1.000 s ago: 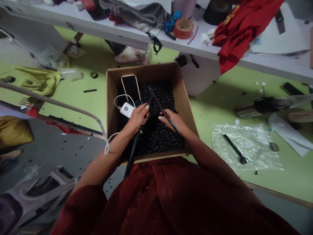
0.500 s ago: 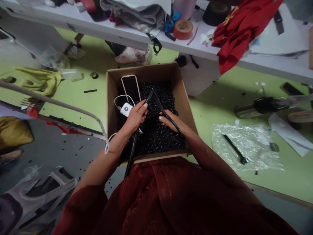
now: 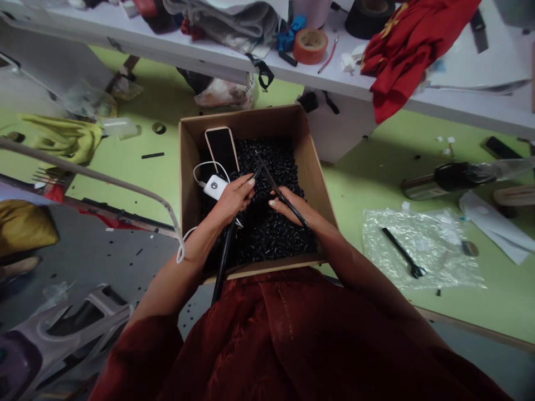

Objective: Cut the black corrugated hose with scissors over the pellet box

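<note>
My left hand (image 3: 237, 195) is closed around a black corrugated tube (image 3: 225, 253). The tube's upper end pokes out past my thumb, and its lower part runs down over the box's near edge toward my lap. In my right hand (image 3: 288, 205) is a pair of dark scissors (image 3: 270, 177), fingers wrapped on the black handles. Their blades point up and left and meet the tube's end; how far they are parted is hard to make out. Both hands hover inside a cardboard box (image 3: 321, 184) holding a heap of small black tube pieces (image 3: 273, 239).
A phone (image 3: 222, 147) leans in the box's far left corner beside a white cabled device (image 3: 214, 187). Above stands a white shelf with orange tape (image 3: 310, 46) and red cloth (image 3: 418, 50). Clear plastic (image 3: 438, 250), a black tool (image 3: 401, 250) and a flask (image 3: 426, 181) lie right.
The tube's end sits slightly lower, and the scissor blades now cross at its tip. Both hands keep their grip. The whole view has shifted a little.
</note>
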`<state>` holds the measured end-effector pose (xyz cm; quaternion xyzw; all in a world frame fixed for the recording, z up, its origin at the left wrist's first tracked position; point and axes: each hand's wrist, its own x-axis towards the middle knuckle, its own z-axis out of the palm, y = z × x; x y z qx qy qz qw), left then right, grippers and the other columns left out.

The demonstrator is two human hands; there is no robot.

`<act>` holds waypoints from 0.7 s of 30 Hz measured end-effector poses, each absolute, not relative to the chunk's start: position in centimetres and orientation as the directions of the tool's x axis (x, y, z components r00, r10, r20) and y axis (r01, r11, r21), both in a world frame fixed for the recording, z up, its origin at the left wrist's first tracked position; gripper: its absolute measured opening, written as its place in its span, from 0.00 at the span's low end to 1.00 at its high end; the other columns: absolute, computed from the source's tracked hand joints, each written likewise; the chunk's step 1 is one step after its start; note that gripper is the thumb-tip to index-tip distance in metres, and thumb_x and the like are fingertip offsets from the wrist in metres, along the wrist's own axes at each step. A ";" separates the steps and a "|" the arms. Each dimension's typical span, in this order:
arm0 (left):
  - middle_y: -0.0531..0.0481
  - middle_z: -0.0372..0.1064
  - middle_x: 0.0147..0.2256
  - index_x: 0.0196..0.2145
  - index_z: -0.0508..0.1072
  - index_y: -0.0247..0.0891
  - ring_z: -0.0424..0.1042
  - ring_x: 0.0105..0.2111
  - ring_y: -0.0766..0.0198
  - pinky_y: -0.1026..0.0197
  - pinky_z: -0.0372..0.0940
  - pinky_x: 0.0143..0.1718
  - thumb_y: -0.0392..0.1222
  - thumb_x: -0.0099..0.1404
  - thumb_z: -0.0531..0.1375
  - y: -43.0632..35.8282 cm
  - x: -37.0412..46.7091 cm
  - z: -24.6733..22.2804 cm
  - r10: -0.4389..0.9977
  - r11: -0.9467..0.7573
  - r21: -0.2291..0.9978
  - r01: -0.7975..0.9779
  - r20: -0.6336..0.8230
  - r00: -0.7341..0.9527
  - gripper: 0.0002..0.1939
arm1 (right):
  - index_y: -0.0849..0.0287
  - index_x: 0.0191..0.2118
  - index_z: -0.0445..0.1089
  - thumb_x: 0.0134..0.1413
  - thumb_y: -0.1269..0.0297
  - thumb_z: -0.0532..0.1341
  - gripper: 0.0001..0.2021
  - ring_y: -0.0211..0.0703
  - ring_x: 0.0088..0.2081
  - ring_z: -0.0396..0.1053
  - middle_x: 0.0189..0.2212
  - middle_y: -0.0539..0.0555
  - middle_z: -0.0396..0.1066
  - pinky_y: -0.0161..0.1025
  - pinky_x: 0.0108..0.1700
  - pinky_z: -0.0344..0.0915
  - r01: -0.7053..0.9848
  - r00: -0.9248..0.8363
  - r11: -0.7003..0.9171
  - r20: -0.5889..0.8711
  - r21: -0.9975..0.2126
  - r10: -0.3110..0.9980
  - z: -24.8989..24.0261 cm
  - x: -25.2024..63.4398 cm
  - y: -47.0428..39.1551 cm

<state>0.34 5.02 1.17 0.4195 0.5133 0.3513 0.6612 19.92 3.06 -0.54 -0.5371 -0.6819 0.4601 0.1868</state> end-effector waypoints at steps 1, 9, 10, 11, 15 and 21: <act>0.58 0.53 0.22 0.53 0.66 0.36 0.49 0.15 0.77 0.72 0.42 0.14 0.47 0.63 0.57 5.1 0.3 1.2 0.891 0.406 0.913 -0.032 -0.388 0.235 0.22 | 0.53 0.50 0.63 0.56 0.51 0.56 0.19 0.48 0.41 0.70 0.37 0.54 0.71 0.43 0.43 0.65 0.566 -0.355 0.004 -0.240 -0.824 0.904 -0.5 19.9 3.1; 0.57 0.53 0.22 0.48 0.69 0.37 0.48 0.14 0.78 0.73 0.41 0.13 0.48 0.64 0.57 5.4 -0.4 1.0 0.857 0.436 0.900 0.016 -0.420 0.297 0.18 | 0.56 0.51 0.61 0.56 0.49 0.55 0.22 0.50 0.43 0.69 0.42 0.57 0.71 0.43 0.44 0.64 0.613 -0.363 0.013 -0.267 -0.790 0.892 -0.5 19.9 3.1; 0.57 0.53 0.22 0.47 0.69 0.37 0.48 0.14 0.78 0.73 0.41 0.13 0.48 0.64 0.57 5.4 -0.5 1.0 0.856 0.439 0.898 0.024 -0.426 0.294 0.17 | 0.56 0.51 0.62 0.56 0.49 0.54 0.22 0.49 0.43 0.69 0.42 0.57 0.71 0.43 0.44 0.63 0.613 -0.363 0.012 -0.268 -0.790 0.893 -0.4 20.0 3.0; 0.57 0.53 0.22 0.47 0.69 0.36 0.48 0.14 0.78 0.73 0.41 0.13 0.48 0.64 0.57 5.4 -0.5 0.9 0.855 0.441 0.897 0.031 -0.430 0.291 0.17 | 0.56 0.50 0.62 0.57 0.49 0.53 0.21 0.49 0.43 0.69 0.42 0.56 0.71 0.43 0.44 0.63 0.613 -0.362 0.012 -0.267 -0.790 0.893 -0.4 20.0 3.0; 0.58 0.53 0.21 0.46 0.69 0.36 0.48 0.14 0.78 0.72 0.41 0.13 0.48 0.64 0.56 5.4 -0.4 0.9 0.853 0.439 0.897 0.048 -0.432 0.292 0.16 | 0.56 0.48 0.63 0.58 0.50 0.52 0.18 0.45 0.39 0.69 0.39 0.54 0.72 0.40 0.41 0.63 0.634 -0.344 0.009 -0.272 -0.773 0.898 -0.3 20.1 2.9; 0.58 0.53 0.21 0.44 0.68 0.35 0.48 0.13 0.78 0.73 0.41 0.13 0.50 0.65 0.55 5.3 0.0 1.1 0.856 0.439 0.895 0.073 -0.442 0.267 0.16 | 0.56 0.45 0.64 0.55 0.57 0.55 0.14 0.47 0.39 0.68 0.38 0.54 0.72 0.40 0.41 0.62 0.701 -0.321 0.036 -0.270 -0.712 0.908 -0.5 20.0 3.2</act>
